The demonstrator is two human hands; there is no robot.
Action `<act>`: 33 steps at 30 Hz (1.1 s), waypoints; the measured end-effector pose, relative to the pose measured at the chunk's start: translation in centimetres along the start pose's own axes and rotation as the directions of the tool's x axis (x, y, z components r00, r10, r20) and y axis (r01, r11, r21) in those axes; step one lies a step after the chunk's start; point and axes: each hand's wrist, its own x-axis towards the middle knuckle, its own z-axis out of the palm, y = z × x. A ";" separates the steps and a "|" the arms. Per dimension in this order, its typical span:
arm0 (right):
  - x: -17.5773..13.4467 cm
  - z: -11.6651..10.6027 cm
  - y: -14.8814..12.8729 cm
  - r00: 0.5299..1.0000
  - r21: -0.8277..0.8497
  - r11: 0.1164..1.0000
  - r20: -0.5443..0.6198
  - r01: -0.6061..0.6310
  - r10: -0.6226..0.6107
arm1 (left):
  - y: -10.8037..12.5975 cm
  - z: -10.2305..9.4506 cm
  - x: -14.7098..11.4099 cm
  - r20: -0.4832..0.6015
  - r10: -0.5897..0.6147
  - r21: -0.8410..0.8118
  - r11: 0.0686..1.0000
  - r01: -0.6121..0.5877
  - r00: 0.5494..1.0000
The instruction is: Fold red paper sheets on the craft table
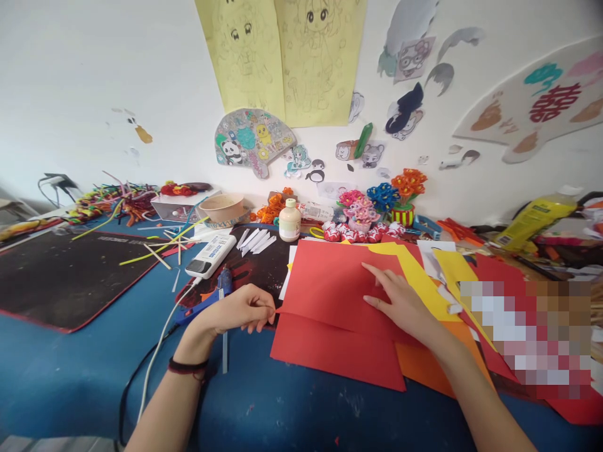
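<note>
A red paper sheet (pixel 325 282) lies on top of a second red sheet (pixel 325 351), whose front part sticks out below it. My left hand (pixel 247 307) is at the upper sheet's left corner, its fingers curled and closed on that corner. Flat across the right side of the same sheet rests my right hand (pixel 400 301), open, with thumb and forefinger apart. Yellow paper (pixel 419 276) and orange paper (pixel 464 351) show from under the red sheets. A blue glue gun (pixel 202 304) lies just behind my left wrist.
Left of the papers are a white power bank (pixel 210 257) with a cable, white paper strips (pixel 257 240) and a dark mat (pixel 80 276). Behind them stand a cream bottle (pixel 289 221), a round bowl (pixel 221 210) and craft flowers (pixel 360 207). A yellow-green bottle (pixel 534 220) leans at right.
</note>
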 end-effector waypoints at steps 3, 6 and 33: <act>0.0 0.1 0.1 1.000 0.003 1.000 0.001 -0.001 0.001 | 0.0 -0.1 -0.2 0.000 0.003 0.000 1.000 -0.003 1.000; 0.1 0.1 0.2 1.000 0.007 1.000 0.004 0.001 -0.001 | -0.1 -0.2 -0.5 -0.022 0.004 0.002 1.000 -0.004 1.000; -0.3 -0.5 -0.6 0.999 -0.015 1.000 -0.037 0.016 -0.016 | 1.4 12.0 2.5 -0.035 0.551 0.941 0.299 -0.158 0.834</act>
